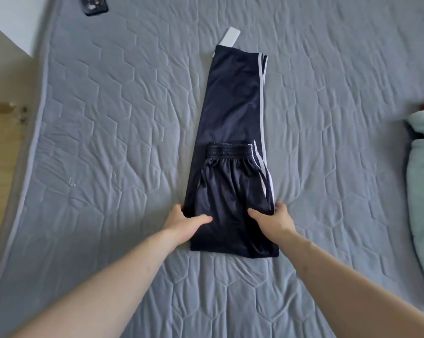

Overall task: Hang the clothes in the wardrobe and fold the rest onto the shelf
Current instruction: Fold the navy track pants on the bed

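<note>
On grey quilted mattress (108, 142), dark navy satin track trousers with white side stripes (232, 106), waistband end doubled over the legs. Left hand (184, 222) and right hand (272, 220) pinching that fold's side edges, thumbs flat on top. Best kept square, edges aligned, creases smoothed. No containers visible; pale green cloth (423, 179) far right of trousers

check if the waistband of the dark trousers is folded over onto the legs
Yes, the elastic waistband lies folded over on top of the trousers, partway along the legs.

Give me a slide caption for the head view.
Both hands grip the folded dark navy white-striped track trousers on the grey quilted mattress.
</note>
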Demonstrator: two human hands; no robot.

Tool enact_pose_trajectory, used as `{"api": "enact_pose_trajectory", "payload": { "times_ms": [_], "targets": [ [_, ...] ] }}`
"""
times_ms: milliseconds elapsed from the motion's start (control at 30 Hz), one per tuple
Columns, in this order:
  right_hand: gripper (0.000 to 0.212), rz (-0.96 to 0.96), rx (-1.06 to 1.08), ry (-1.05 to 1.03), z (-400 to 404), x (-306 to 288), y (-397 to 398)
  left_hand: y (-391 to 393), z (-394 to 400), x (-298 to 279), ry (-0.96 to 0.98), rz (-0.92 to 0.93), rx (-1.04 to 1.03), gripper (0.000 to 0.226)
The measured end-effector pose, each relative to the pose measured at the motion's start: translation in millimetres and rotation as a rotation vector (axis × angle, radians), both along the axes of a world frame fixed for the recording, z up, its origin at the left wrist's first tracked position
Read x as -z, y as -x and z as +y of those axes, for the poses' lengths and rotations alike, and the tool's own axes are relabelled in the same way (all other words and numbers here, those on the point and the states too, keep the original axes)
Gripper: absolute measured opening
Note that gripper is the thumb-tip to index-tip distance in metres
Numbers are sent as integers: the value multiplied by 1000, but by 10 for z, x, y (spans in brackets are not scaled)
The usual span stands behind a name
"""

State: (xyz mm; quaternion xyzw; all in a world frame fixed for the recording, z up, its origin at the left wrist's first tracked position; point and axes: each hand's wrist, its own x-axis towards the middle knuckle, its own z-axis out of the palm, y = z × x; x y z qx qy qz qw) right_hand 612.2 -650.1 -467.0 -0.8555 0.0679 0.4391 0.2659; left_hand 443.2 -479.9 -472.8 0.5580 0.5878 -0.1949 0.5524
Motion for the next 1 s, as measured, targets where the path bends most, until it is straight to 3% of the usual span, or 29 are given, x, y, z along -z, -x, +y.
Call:
{"api": "enact_pose_trajectory", "payload": {
  "times_ms": [100,167,267,433,533,833,1000],
  "targets": [
    [52,43,44,-23,-37,106,97,83,-31,94,40,-7,-9,88],
    [40,59,76,-52,-90,154,183,124,-38,139,86,-50,-60,66],
    [32,112,152,-108,-248,125,327,209,-157,75,115,-105,-76,35],
    [21,239,193,-97,-700,-104,747,663,-623,-116,100,-47,-159,36],
    [26,356,163,11,-1087,-250,1099,1078,-987,-336,161,65,-68,27],
    [29,486,10,290,-2032,-733,2164,2079,-1754,-885,370,333,226,29],
    [33,296,43,245,-1857,-1049,2175,1923,-1699,-1123,202,311,144,71]
  ]
}}
